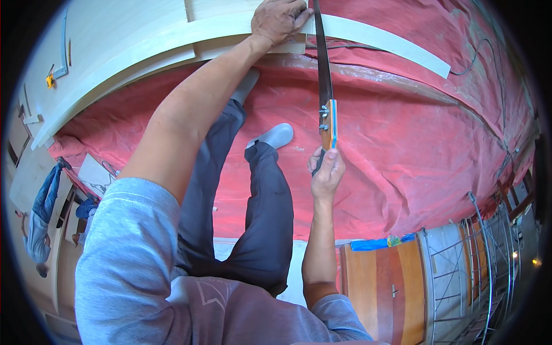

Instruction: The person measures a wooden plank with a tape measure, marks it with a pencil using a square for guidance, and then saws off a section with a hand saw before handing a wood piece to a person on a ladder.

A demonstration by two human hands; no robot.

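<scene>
My right hand [328, 172], fingers and thumb closed around the dark grip of the saw [325, 80]; my left hand [280, 22], bent over the pale strip [382, 39] just beside the blade. Whether the left fingers clamp the strip or merely press on it I cannot tell, their tips being hidden. The blade lies across the strip, pointing away from me; whether its teeth have bitten is not clear. Principal hazard, in my judgement: a blade that skips sideways, from a hurried stroke or a loose hold, would meet my left thumb first. The layered board [287, 45] beneath ends short of the blade, and the strip's right end reaches out over the red sheet [379, 149] with no prop in view; its weight could let it sag, pinch the blade or tear splinters. Farther out, a dark cable [351, 46] passes under that end and might snag a falling offcut. Creases in the sheet could shift beneath my grey shoe [277, 136] and spoil the stroke.
</scene>
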